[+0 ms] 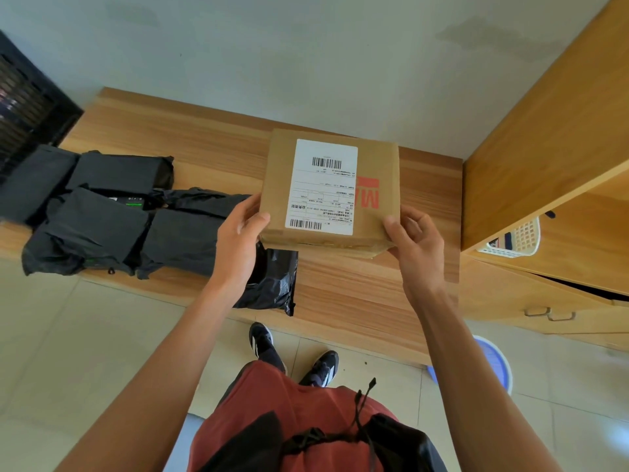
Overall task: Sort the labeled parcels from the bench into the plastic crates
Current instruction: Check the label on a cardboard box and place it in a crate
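Note:
A brown cardboard box [377, 158] with a white shipping label and red print is held above the wooden bench [340, 294], tilted so the label faces me. My left hand [238, 233] grips its near left corner, thumb on top. My right hand [417, 238] grips its near right corner. Several black plastic mailer parcels [102, 212] lie on the left half of the bench. Another black bag [272, 284] lies under my left wrist at the bench's front edge.
A black slatted crate [27, 103] stands at the far left. A wooden cabinet [551, 141] rises on the right, with a white basket [520, 238] on its shelf. A blue round tub [493, 362] sits on the tiled floor by my feet.

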Action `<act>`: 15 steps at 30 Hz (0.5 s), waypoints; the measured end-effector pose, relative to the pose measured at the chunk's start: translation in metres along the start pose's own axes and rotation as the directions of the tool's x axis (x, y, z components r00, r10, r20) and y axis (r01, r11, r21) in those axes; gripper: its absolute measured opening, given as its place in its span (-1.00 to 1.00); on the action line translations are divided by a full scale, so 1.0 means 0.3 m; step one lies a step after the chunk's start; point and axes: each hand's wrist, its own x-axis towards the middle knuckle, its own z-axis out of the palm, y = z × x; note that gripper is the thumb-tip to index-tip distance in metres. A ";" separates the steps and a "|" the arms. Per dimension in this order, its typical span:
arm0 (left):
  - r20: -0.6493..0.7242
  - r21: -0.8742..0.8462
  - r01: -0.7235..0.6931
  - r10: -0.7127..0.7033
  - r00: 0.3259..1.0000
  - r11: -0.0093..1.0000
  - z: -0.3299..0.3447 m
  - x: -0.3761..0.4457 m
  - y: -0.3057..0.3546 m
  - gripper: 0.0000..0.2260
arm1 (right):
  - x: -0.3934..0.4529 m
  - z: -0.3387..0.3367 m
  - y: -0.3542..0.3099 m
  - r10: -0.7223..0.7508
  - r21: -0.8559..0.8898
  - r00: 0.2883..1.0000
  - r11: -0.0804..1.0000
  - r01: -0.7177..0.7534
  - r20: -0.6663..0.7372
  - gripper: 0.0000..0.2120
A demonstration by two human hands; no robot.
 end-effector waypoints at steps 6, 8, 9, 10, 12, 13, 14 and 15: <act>0.034 0.038 -0.067 0.065 0.997 0.997 -0.019 -0.004 0.013 -0.67 | -0.009 0.029 0.009 -0.013 0.034 1.000 0.999 0.013 0.019 -0.74; 0.065 0.072 -0.069 0.064 0.996 0.995 -0.028 -0.003 0.014 -0.68 | 0.003 0.022 0.008 -0.007 0.054 1.000 0.999 0.008 -0.022 -0.69; 0.071 0.093 -0.066 0.060 0.996 0.993 -0.036 0.002 0.013 -0.68 | 0.012 0.014 0.003 -0.009 0.046 0.999 0.999 0.011 -0.036 -0.65; 0.063 0.119 -0.065 0.058 0.996 0.991 -0.047 0.010 0.014 -0.68 | 0.021 0.004 -0.004 -0.020 0.023 0.999 1.000 0.021 -0.042 -0.63; 0.025 0.167 -0.081 0.078 0.997 0.983 -0.071 0.036 0.027 -0.62 | 0.041 -0.021 -0.024 -0.074 -0.065 0.997 0.995 0.072 -0.024 -0.65; 0.006 0.181 -0.092 0.092 0.996 0.979 -0.081 0.051 0.040 -0.59 | 0.050 -0.032 -0.037 -0.106 -0.116 0.994 0.988 0.106 0.001 -0.67; -0.005 0.201 -0.103 0.106 0.994 0.974 -0.090 0.067 0.057 -0.56 | 0.058 -0.039 -0.051 -0.134 -0.161 0.991 0.977 0.137 0.030 -0.68; 0.002 0.239 -0.116 0.119 0.993 0.964 -0.098 0.079 0.075 -0.55 | 0.064 -0.042 -0.062 -0.153 -0.196 0.986 0.967 0.162 0.059 -0.68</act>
